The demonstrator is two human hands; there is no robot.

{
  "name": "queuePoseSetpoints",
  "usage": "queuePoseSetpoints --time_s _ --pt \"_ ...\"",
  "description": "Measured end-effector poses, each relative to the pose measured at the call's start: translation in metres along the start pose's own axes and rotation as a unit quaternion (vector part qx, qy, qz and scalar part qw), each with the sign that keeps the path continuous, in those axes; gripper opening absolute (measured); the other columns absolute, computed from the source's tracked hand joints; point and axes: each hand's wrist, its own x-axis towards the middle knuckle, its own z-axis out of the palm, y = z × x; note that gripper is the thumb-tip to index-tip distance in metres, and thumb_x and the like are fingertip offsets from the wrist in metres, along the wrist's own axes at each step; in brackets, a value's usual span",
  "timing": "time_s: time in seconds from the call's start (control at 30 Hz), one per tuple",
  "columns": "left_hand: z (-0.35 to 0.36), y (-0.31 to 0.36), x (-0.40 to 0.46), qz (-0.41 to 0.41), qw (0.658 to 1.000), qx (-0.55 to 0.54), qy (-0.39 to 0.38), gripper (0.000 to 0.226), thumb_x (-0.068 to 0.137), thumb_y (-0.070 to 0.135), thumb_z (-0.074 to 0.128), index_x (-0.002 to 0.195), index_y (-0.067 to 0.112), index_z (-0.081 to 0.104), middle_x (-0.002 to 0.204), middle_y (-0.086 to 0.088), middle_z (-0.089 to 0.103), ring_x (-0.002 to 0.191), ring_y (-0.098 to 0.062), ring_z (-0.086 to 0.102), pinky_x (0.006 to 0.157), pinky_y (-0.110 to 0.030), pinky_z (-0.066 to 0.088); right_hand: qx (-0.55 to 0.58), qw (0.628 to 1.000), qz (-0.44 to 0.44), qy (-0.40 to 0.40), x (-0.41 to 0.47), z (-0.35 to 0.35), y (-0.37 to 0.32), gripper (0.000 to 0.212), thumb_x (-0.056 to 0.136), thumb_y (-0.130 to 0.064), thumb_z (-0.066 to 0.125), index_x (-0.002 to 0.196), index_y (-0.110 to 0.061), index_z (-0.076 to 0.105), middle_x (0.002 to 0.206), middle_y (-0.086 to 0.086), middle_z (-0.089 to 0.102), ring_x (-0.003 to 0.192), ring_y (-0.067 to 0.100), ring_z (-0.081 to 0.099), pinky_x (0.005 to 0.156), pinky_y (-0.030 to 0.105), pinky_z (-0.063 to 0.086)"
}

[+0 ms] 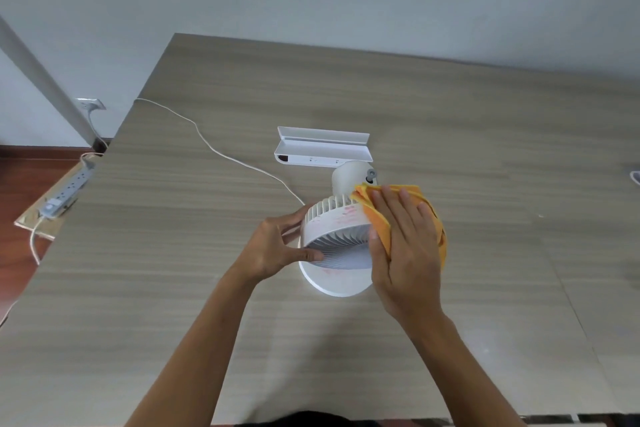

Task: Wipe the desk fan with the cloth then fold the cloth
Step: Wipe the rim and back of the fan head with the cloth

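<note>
1. The desk fan is smooth white plastic: a round drum-shaped head with thin radial grille ribs on its face and short slats round its rim, joined by a rounded neck to a flat rectangular clamp base.
2. It lies near the middle of the table, a matt wood-grain surface in grey-brown. Its long axis runs from the base, toward the far edge, to the head, toward the near edge; the grille faces the near edge.
3. Faint pinkish smears mark the head's rim.
4. The cloth is soft, orange and bunched.
5. The right hand presses the cloth flat-fingered against the head's right side.
6. The left hand steadies the head's left side, fingers extended, thumb touching the grille.
7. A thin white cord trails from the fan to the table's left edge.
</note>
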Motion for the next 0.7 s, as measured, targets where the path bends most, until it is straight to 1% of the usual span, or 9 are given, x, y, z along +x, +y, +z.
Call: queuePoseSetpoints --time_s 0.1,0.17,0.23,0.27,0.33,0.4,0.47,0.57,0.7 --pt "0.003 0.003 0.005 0.009 1.000 0.001 0.002 0.082 0.061 -0.003 0.087 0.135 0.014 0.056 0.138 0.012 0.057 0.126 -0.002 0.053 0.109 -0.023 0.040 0.085 0.994 0.062 0.024 0.003 -0.007 0.013 0.044 0.100 -0.022 0.038 0.142 -0.012 0.047 0.146 0.003 0.050 0.140 0.021 0.039 0.112 0.051 0.032" --pt "0.002 0.002 0.007 0.013 1.000 0.004 0.011 0.081 0.063 -0.003 0.086 0.136 0.014 0.055 0.139 0.009 0.055 0.126 -0.002 0.053 0.108 -0.023 0.040 0.158 0.974 0.157 0.034 -0.003 -0.009 0.023 0.041 0.103 -0.031 0.035 0.142 -0.025 0.046 0.135 0.003 0.059 0.125 0.018 0.054 0.105 0.047 0.042" --pt "0.000 0.000 0.009 0.016 1.000 0.007 0.015 0.079 0.064 -0.002 0.086 0.135 0.013 0.056 0.140 0.009 0.054 0.126 -0.002 0.053 0.107 -0.023 0.041 0.196 0.943 0.266 0.045 -0.010 -0.009 0.028 0.050 0.099 -0.056 0.028 0.123 -0.023 0.059 0.097 0.009 0.069 0.087 0.005 0.062 0.075 0.041 0.050" --pt "-0.001 -0.001 0.009 0.019 1.000 0.011 0.016 0.079 0.063 -0.002 0.087 0.135 0.012 0.057 0.141 0.009 0.054 0.127 -0.002 0.052 0.107 -0.022 0.041 0.198 0.932 0.298 0.054 -0.015 -0.008 0.031 0.062 0.095 -0.065 0.025 0.106 -0.016 0.061 0.076 0.002 0.063 0.070 0.000 0.057 0.063 0.035 0.043" --pt "0.000 -0.001 0.009 0.027 0.999 0.024 0.019 0.078 0.063 -0.002 0.087 0.133 0.011 0.058 0.140 0.009 0.054 0.126 -0.001 0.052 0.105 -0.019 0.042 0.185 0.928 0.317 0.065 -0.019 -0.006 0.033 0.066 0.094 -0.064 0.024 0.098 -0.008 0.059 0.065 -0.010 0.051 0.058 0.001 0.052 0.059 0.027 0.036" --pt "0.000 -0.001 0.008 0.033 0.999 0.029 0.023 0.078 0.062 -0.002 0.087 0.133 0.010 0.058 0.138 0.013 0.055 0.124 0.000 0.053 0.104 -0.019 0.042 0.180 0.933 0.307 0.064 -0.020 -0.004 0.029 0.058 0.096 -0.057 0.028 0.110 -0.009 0.059 0.074 -0.005 0.057 0.066 0.003 0.055 0.064 0.029 0.040" --pt "0.001 -0.002 0.007 0.036 0.998 0.030 0.030 0.078 0.062 -0.001 0.087 0.133 0.011 0.058 0.132 0.021 0.057 0.122 0.003 0.054 0.103 -0.018 0.043 0.171 0.942 0.282 0.056 -0.015 -0.002 0.020 0.060 0.098 -0.056 0.027 0.124 -0.008 0.053 0.101 0.008 0.066 0.093 0.021 0.063 0.078 0.039 0.048" --pt "0.004 0.000 0.005 0.048 0.997 0.038 0.037 0.077 0.063 -0.001 0.087 0.132 0.018 0.058 0.123 0.034 0.058 0.121 0.005 0.054 0.102 -0.016 0.043 0.105 0.977 0.182 0.047 -0.003 0.000 0.003 0.052 0.102 -0.039 0.032 0.141 -0.008 0.044 0.143 0.005 0.050 0.136 0.027 0.044 0.111 0.045 0.035" --pt "0.008 0.002 0.007 0.058 0.997 0.044 0.041 0.075 0.064 -0.002 0.086 0.131 0.016 0.059 0.119 0.035 0.060 0.116 0.010 0.055 0.100 -0.015 0.043 -0.028 0.996 0.057 0.062 0.007 0.009 -0.018 0.047 0.097 -0.022 0.045 0.140 -0.005 0.046 0.144 0.010 0.052 0.139 0.030 0.041 0.113 0.054 0.031"
